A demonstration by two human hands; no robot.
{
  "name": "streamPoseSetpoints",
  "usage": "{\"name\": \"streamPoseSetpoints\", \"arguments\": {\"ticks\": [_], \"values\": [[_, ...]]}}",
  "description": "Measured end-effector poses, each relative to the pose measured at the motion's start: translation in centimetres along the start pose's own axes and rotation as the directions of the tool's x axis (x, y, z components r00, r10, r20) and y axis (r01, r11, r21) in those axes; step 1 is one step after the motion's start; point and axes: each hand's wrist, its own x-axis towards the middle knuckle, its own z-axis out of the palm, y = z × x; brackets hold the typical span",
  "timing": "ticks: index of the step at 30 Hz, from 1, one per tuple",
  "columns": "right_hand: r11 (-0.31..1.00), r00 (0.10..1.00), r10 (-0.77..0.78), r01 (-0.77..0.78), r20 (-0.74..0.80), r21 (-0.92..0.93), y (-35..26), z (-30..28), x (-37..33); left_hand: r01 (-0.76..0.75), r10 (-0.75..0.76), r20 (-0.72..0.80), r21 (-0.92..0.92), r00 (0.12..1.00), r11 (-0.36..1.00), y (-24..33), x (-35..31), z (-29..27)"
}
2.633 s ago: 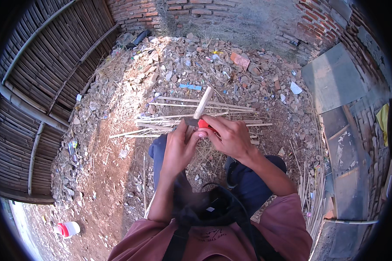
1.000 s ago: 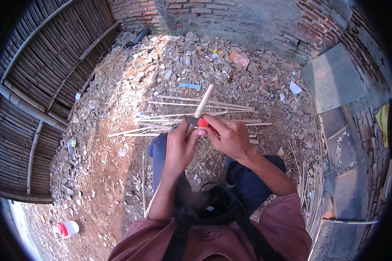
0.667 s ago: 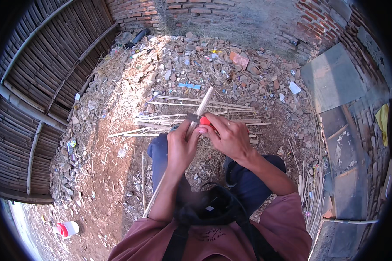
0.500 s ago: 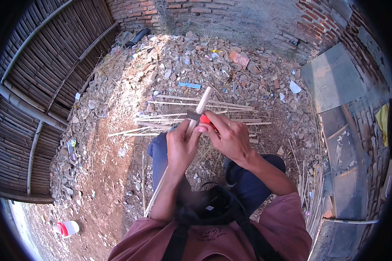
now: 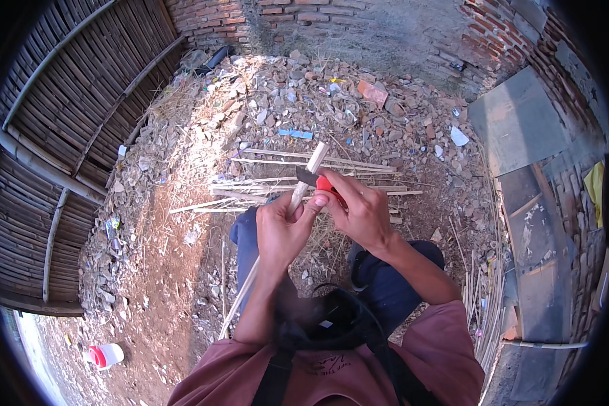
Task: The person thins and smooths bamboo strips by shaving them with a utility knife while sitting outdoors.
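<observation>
My left hand (image 5: 281, 230) is closed round a long pale wooden strip (image 5: 316, 157), which slants from beside my left forearm up past the fingers. In my right hand (image 5: 361, 213) is a knife (image 5: 307, 177) with a red handle and a short dark blade. The blade lies across the strip just above my left fingers. My two thumbs are close together below the blade. Under and beyond the hands, several thin pale strips (image 5: 271, 158) lie on the ground in a loose pile. My fingers hide much of the knife handle.
Rubble (image 5: 284, 101) covers the ground up to a brick wall (image 5: 358, 27). A bamboo wall (image 5: 54, 128) stands at left. At lower left is a white container with a red lid (image 5: 105, 356). Boards (image 5: 519, 122) lean at right, with more strips (image 5: 477, 291) near my right knee.
The wooden strip has slid down toward me, so less of it sticks out past the blade. Both hands stay in nearly the same place, still holding the knife and strip.
</observation>
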Motion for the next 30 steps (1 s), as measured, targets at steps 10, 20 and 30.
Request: {"name": "streamPoseSetpoints", "arguments": {"ticks": [10,20,30], "values": [[0.987,0.992,-0.122,0.118,0.033,0.108,1.2,0.3,0.1,-0.039,0.092,0.197,-0.257,0.976,0.966,-1.2,0.5,-1.1],[0.992,0.993,-0.119,0.117,0.028,0.053,1.2,0.5,0.2,-0.156,0.162,0.073,-0.079,0.984,0.985,-0.3,0.2,-0.4],[0.996,0.996,-0.084,0.084,-0.014,0.018,0.8,0.3,0.1,-0.075,0.075,0.0,0.0,0.997,0.997,-0.4,0.3,0.4]]}}
